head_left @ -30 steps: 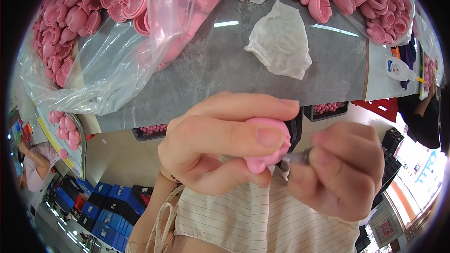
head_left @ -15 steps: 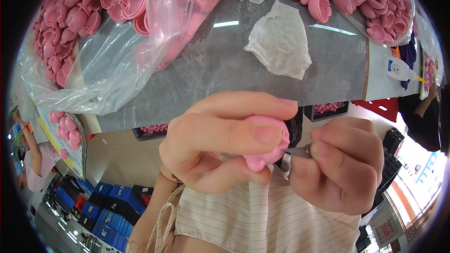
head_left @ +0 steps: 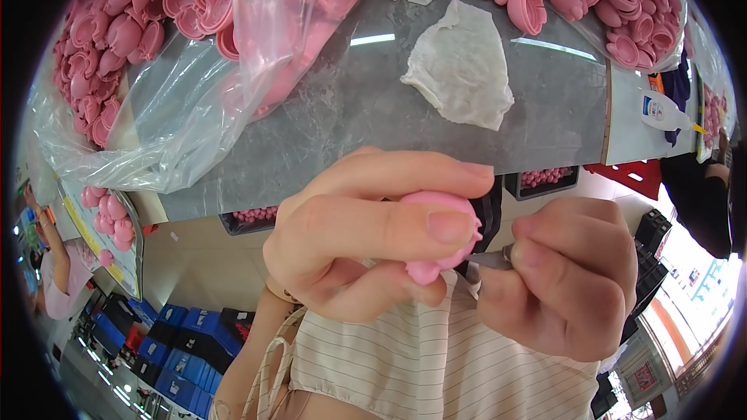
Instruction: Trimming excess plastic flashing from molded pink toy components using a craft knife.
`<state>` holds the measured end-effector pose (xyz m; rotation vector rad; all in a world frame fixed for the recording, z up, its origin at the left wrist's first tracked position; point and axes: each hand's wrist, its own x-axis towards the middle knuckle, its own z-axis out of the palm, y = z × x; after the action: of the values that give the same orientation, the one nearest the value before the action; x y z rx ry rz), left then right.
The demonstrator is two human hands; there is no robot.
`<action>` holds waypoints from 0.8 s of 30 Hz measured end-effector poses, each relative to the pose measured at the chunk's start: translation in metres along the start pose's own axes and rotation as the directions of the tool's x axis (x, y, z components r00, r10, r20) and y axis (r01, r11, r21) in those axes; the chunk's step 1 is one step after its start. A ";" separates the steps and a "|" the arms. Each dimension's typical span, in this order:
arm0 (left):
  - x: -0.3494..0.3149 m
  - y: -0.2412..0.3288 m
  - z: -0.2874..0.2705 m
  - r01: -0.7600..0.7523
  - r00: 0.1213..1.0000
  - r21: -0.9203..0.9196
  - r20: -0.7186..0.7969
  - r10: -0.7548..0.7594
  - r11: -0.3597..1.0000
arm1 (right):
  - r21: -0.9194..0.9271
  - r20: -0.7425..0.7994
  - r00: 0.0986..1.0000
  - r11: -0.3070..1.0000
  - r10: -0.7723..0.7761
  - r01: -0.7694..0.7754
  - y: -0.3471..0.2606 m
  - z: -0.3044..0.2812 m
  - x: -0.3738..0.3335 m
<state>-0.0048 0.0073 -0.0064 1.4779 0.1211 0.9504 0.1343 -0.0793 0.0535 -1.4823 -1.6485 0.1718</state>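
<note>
Between the thumb and fingers of my left hand (head_left: 366,237) is a small rounded pink plastic part (head_left: 426,271) with a knob at its lower end. Most of that part is covered by the fingers. My right hand (head_left: 572,276) pinches a small pointed metal blade (head_left: 489,259); its handle is hidden in the fingers. The blade's tip lies close to the right edge of the pink part, and I cannot tell whether they touch. Both hands are held up in front of the grey table (head_left: 334,128).
A white cloth (head_left: 461,66) lies on the table. Heaped pink shells (head_left: 117,31) and a clear plastic bag (head_left: 187,136) are at the left, more pink parts (head_left: 630,0) at the far right. A white bottle (head_left: 661,113) rests farther right. Bins of pink pieces (head_left: 545,177) sit below the table edge.
The pink part has turned slightly in my left hand, so less of its inner side shows. The blade in my right hand has tilted a little and shifted lower along the part's edge.
</note>
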 end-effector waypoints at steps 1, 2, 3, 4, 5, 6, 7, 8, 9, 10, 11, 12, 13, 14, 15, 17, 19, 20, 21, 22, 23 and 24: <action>0.000 -0.001 0.001 -0.002 1.000 -0.004 0.002 0.002 1.000 | -0.015 0.018 1.000 1.000 -0.007 0.007 -0.001 -0.001 -0.001; 0.001 0.001 0.002 -0.009 1.000 -0.049 -0.009 0.009 0.999 | -0.026 0.037 0.999 1.000 -0.015 0.016 -0.002 -0.003 0.000; 0.002 0.003 0.003 -0.017 1.000 -0.094 -0.020 0.015 0.995 | -0.027 0.037 0.999 1.000 -0.015 0.016 -0.003 -0.002 0.001; 0.002 0.003 0.004 -0.018 1.000 -0.095 -0.020 0.016 0.995 | -0.022 0.029 0.999 0.999 -0.027 0.027 -0.004 -0.001 0.001; 0.001 0.002 0.004 -0.017 0.999 -0.070 -0.033 0.015 0.997 | -0.014 0.022 0.999 0.999 -0.039 0.039 -0.003 0.000 0.000; 0.000 0.001 0.005 -0.016 0.999 -0.045 -0.047 0.014 0.999 | -0.011 0.021 0.999 0.999 -0.039 0.039 -0.001 0.001 0.000; 0.000 0.001 0.005 -0.015 0.999 -0.044 -0.047 0.013 0.999 | -0.029 -0.011 1.000 0.999 -0.021 0.021 0.001 0.002 0.000; 0.000 0.001 0.004 -0.013 0.999 -0.033 -0.039 0.012 0.999 | -0.049 -0.043 0.999 0.999 -0.005 0.003 0.002 0.002 0.001; -0.001 0.001 0.004 -0.012 0.999 -0.021 -0.032 0.011 1.000 | -0.049 -0.043 0.999 0.999 -0.005 0.002 0.001 0.001 0.001; -0.001 0.002 0.003 -0.012 0.999 -0.021 -0.032 0.011 1.000 | -0.029 -0.009 1.000 0.999 -0.021 0.020 -0.001 -0.001 0.000; -0.001 0.003 0.002 -0.016 0.999 -0.032 -0.030 0.015 0.999 | -0.010 0.024 0.999 0.999 -0.037 0.038 -0.002 -0.002 0.000; -0.001 0.003 0.002 -0.020 0.999 -0.042 -0.029 0.019 0.999 | -0.009 0.024 0.999 0.999 -0.037 0.038 -0.002 -0.002 0.000; 0.000 0.003 0.003 -0.020 0.999 -0.042 -0.029 0.019 0.999 | -0.011 0.026 0.999 0.999 -0.030 0.030 -0.002 -0.002 0.000; 0.000 0.002 0.003 -0.010 0.999 -0.014 -0.034 0.010 1.000 | -0.014 0.028 0.999 1.000 -0.022 0.022 -0.002 -0.002 0.001; 0.000 0.002 0.004 0.000 0.999 0.013 -0.040 0.000 1.000 | -0.015 0.028 0.999 1.000 -0.022 0.022 -0.001 -0.001 0.001; 0.000 0.002 0.004 -0.002 1.000 -0.028 -0.028 0.001 1.000 | -0.060 -0.034 0.999 0.998 -0.008 0.006 0.000 0.001 0.001; 0.001 0.002 0.002 -0.002 1.000 -0.067 -0.016 0.001 0.998 | -0.046 -0.003 1.000 0.999 -0.013 0.013 -0.001 -0.002 0.000; 0.001 0.004 -0.001 -0.001 1.000 -0.061 0.027 0.002 0.998 | -0.029 0.032 0.999 0.999 -0.020 0.021 -0.001 -0.004 0.000; 0.002 0.005 -0.003 0.001 0.998 -0.054 0.070 0.003 0.999 | -0.026 0.033 0.999 0.999 -0.021 0.022 -0.001 -0.004 0.000; 0.001 0.006 -0.003 0.001 0.998 -0.051 0.068 0.002 0.999 | -0.021 0.022 0.999 0.999 -0.024 0.024 -0.001 -0.003 0.000; -0.001 0.005 -0.001 0.007 0.999 -0.041 0.054 -0.004 0.999 | -0.018 0.011 1.000 0.999 -0.026 0.026 0.000 -0.003 0.000; -0.002 0.005 -0.001 0.012 0.999 -0.030 0.041 -0.011 0.999 | -0.019 0.012 1.000 0.999 -0.026 0.026 0.000 -0.002 -0.001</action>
<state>-0.0084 0.0060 -0.0033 1.4659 0.0850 0.9090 0.1356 -0.0811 0.0538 -1.4757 -1.6825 0.1510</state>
